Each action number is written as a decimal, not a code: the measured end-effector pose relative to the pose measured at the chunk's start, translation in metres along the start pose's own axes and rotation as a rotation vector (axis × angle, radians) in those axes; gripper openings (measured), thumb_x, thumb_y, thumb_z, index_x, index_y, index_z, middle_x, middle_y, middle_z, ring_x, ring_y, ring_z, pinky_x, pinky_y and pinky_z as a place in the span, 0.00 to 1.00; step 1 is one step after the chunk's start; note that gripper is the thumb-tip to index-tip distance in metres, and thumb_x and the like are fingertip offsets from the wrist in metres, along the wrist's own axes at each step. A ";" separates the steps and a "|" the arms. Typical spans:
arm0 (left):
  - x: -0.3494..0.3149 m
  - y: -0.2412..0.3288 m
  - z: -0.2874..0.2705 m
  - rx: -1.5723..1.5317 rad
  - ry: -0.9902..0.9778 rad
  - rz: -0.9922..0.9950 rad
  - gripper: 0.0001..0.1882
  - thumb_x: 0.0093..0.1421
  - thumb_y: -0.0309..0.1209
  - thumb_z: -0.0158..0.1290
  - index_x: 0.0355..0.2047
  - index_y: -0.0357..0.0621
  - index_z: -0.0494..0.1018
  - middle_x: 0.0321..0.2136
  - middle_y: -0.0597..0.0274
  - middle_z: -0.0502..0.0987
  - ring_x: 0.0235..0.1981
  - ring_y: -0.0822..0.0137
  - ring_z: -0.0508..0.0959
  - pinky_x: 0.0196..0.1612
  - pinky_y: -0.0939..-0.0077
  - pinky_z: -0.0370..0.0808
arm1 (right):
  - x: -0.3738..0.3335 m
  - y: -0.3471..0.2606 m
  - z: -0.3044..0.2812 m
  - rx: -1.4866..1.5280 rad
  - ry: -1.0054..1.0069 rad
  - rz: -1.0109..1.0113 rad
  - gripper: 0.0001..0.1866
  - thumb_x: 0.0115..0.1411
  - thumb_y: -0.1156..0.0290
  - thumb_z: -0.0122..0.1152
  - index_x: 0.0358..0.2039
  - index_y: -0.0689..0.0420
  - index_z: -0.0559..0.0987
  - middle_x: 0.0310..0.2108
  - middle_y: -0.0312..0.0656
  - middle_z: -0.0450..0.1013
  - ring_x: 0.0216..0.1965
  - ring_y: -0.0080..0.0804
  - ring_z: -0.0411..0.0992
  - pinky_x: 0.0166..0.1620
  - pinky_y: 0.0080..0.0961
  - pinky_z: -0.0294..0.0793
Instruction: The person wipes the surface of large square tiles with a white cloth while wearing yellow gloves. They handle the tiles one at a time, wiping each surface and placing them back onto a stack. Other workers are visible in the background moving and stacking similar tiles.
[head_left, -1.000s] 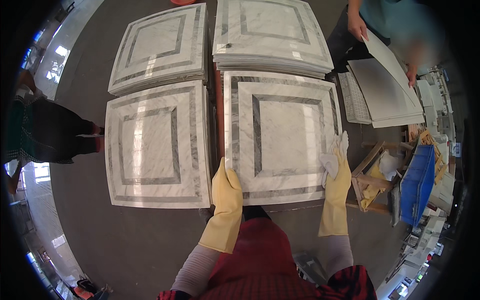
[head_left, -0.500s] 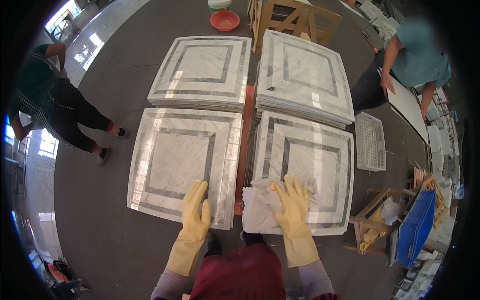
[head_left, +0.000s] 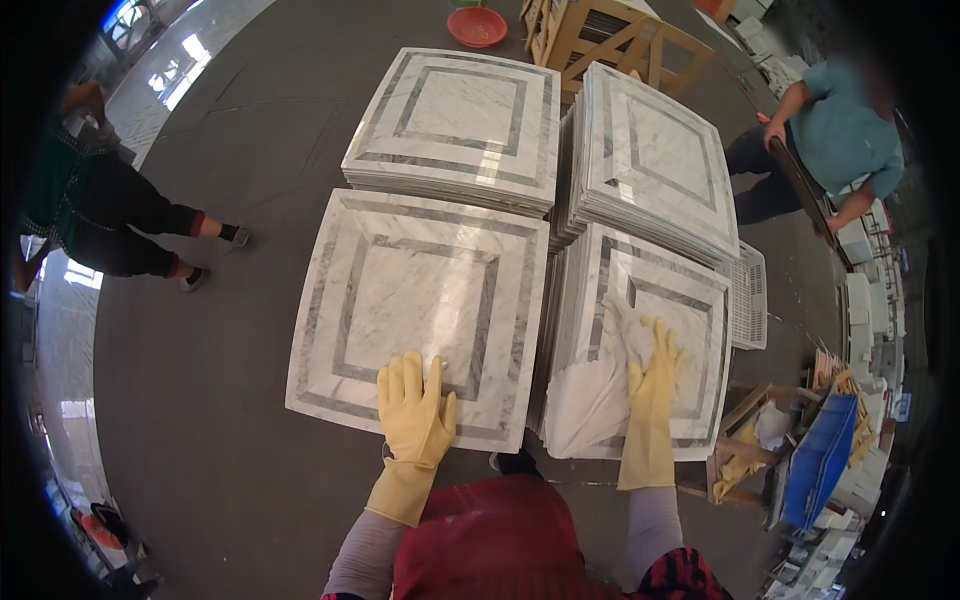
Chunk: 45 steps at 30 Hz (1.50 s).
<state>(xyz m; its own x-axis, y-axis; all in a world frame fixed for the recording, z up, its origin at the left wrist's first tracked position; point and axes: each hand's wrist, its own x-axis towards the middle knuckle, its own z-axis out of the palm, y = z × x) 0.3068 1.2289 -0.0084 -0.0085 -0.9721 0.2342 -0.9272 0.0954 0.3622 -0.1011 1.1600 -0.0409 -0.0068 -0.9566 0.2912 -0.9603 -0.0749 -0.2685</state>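
Note:
My left hand (head_left: 414,400), in a yellow rubber glove, lies with fingers stretched out on the near edge of the front-left marble tile (head_left: 410,300). Nothing shows in its grasp. In a matching glove, my right hand (head_left: 654,385) presses down on a white cloth (head_left: 588,402), fingers extended. The crumpled cloth trails to the hand's left over the front-right marble tile (head_left: 706,372), down to its near edge. Both tiles are glossy and white-grey with darker square bands, and each tops a stack.
Two more tile stacks stand behind, one left (head_left: 455,115) and one right (head_left: 655,150). A white plastic crate (head_left: 748,300), a wooden frame (head_left: 740,420) and a blue panel (head_left: 820,470) are to the right. One person stands left; another holds a slab (head_left: 800,185) at right.
My right hand has pushed the cloth farther up the front-right tile. My left hand has shifted on its tile. The stacks sit farther right in view, and the co-worker's slab has turned edge-on.

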 end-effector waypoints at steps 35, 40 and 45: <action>-0.142 -0.136 -0.095 -0.937 -0.233 -0.492 0.20 0.78 0.30 0.49 0.60 0.28 0.83 0.58 0.48 0.87 0.60 0.59 0.84 0.67 0.69 0.76 | -0.057 -0.102 -0.158 0.772 0.018 0.261 0.41 0.59 0.72 0.70 0.75 0.58 0.74 0.70 0.54 0.75 0.69 0.50 0.75 0.72 0.43 0.71; -0.064 -0.085 -0.088 -0.497 -0.208 0.131 0.18 0.63 0.24 0.60 0.53 0.30 0.82 0.51 0.44 0.83 0.53 0.44 0.81 0.58 0.52 0.76 | -0.045 -0.085 -0.063 -0.150 -0.365 0.130 0.47 0.60 0.42 0.72 0.79 0.35 0.71 0.81 0.51 0.62 0.80 0.64 0.59 0.78 0.72 0.53; 0.017 -0.050 -0.049 -0.189 -0.302 0.306 0.30 0.55 0.29 0.67 0.60 0.34 0.78 0.64 0.40 0.73 0.64 0.34 0.70 0.66 0.40 0.67 | 0.034 -0.053 -0.008 -0.141 -0.221 0.235 0.46 0.63 0.41 0.71 0.80 0.33 0.69 0.82 0.47 0.60 0.83 0.60 0.52 0.77 0.82 0.43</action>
<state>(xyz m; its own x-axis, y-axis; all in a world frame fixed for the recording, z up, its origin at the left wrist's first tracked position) 0.3711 1.2179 0.0216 -0.4058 -0.9093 0.0925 -0.7810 0.3976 0.4816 -0.0529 1.1337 -0.0091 -0.1863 -0.9821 0.0270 -0.9689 0.1791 -0.1707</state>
